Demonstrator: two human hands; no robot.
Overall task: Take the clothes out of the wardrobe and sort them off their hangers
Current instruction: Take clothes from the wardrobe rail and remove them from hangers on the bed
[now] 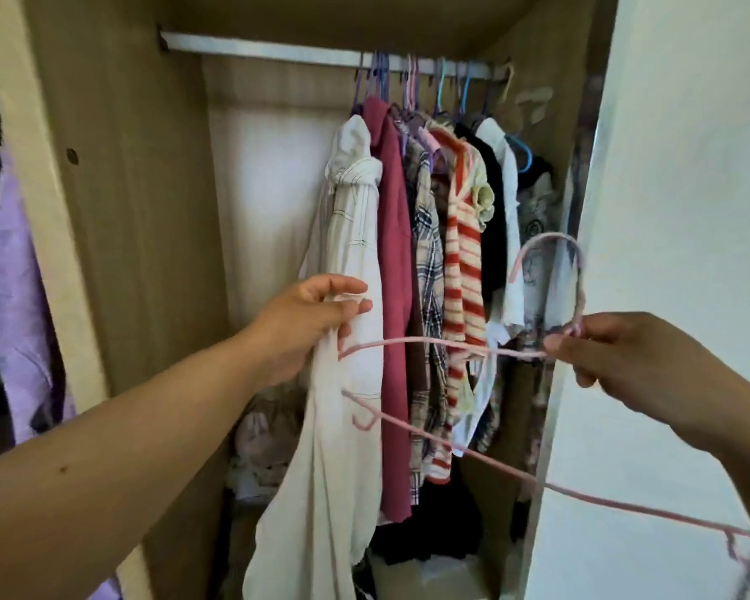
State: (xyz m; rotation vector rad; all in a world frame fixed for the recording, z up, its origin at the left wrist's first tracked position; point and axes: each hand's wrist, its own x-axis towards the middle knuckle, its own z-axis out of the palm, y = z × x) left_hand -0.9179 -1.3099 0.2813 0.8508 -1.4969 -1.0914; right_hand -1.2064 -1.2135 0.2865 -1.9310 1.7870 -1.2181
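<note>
My left hand (310,322) grips the top of a white garment (317,491) that hangs down in front of the open wardrobe. Its upper edge still lies over one end of a pink wire hanger (451,345). My right hand (624,352) pinches that hanger at the base of its hook, holding it out to the right at chest height. Behind, several garments hang on coloured hangers from the rail (278,49): a white striped shirt (356,218), a maroon top (392,296), a plaid shirt (429,275), a red-and-cream striped top (466,288) and dark clothes.
The wardrobe's wooden side panel (126,210) stands at the left, with a lilac garment (14,275) outside it. A white door or wall (667,166) borders the right side. Folded and piled clothes (265,448) lie at the wardrobe's bottom.
</note>
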